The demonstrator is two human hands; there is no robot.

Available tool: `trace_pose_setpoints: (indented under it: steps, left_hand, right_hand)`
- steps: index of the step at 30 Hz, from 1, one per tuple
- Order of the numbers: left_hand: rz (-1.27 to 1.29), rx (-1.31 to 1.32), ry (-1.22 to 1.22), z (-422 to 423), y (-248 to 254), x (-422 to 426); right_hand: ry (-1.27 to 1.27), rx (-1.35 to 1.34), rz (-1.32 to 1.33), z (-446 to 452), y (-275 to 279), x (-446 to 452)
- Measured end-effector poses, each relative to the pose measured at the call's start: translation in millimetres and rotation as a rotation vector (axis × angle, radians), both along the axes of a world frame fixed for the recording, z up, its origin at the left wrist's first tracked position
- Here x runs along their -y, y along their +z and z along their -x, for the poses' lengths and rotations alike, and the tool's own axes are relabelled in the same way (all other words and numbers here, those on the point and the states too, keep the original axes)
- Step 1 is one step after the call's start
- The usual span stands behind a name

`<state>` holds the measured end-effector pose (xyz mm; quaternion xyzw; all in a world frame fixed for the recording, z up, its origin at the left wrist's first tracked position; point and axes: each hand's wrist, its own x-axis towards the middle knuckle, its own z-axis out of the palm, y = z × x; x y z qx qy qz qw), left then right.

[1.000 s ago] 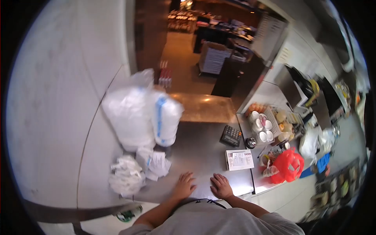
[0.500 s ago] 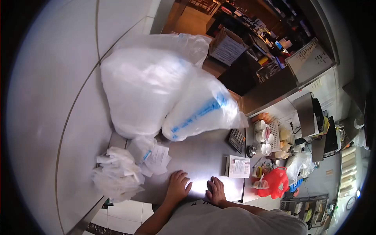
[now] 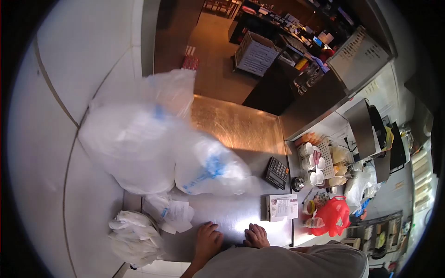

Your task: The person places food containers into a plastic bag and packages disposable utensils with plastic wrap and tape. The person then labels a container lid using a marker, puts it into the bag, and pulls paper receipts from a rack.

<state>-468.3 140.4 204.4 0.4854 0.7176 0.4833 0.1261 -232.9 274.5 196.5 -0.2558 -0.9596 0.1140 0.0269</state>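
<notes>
My left hand (image 3: 209, 237) rests palm down on the metal counter (image 3: 208, 207) near its front edge, fingers lightly bent and holding nothing. To its right, my right hand (image 3: 256, 236) also lies on the counter edge, its fingers resting on the surface with no object visible in them. Paper slips (image 3: 178, 215) lie just beyond my left hand, beside a pile of folded white plastic bags (image 3: 134, 238). Farther back stand a large, full translucent bag (image 3: 132, 143) and a smaller one with blue print (image 3: 211, 164), both blurred. Whatever fills them cannot be made out.
A black calculator (image 3: 278, 173) and a small white box (image 3: 282, 207) sit right of centre. Beyond them are white cups (image 3: 310, 162), a perforated basket (image 3: 326, 160) and a red plastic bag (image 3: 336, 215). A tiled wall (image 3: 51, 153) borders the left side.
The view has shifted. Both full bags appear lower and farther left, uncovering more of the counter and floor behind them. My hands stay on the counter, with the right fingers drawn closer together.
</notes>
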Motion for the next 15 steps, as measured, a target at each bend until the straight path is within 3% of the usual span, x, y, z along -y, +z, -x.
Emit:
trace_pose_setpoints:
  steps: [4,15]
  left_hand:
    - [0.016,-0.064,-0.016,-1,5,-1]
    - [-0.025,-0.212,-0.025,-11,-2,3]
  right_hand:
    - [-0.022,-0.051,0.102,4,13,3]
    - [0.01,-0.228,0.006,2,19,8]
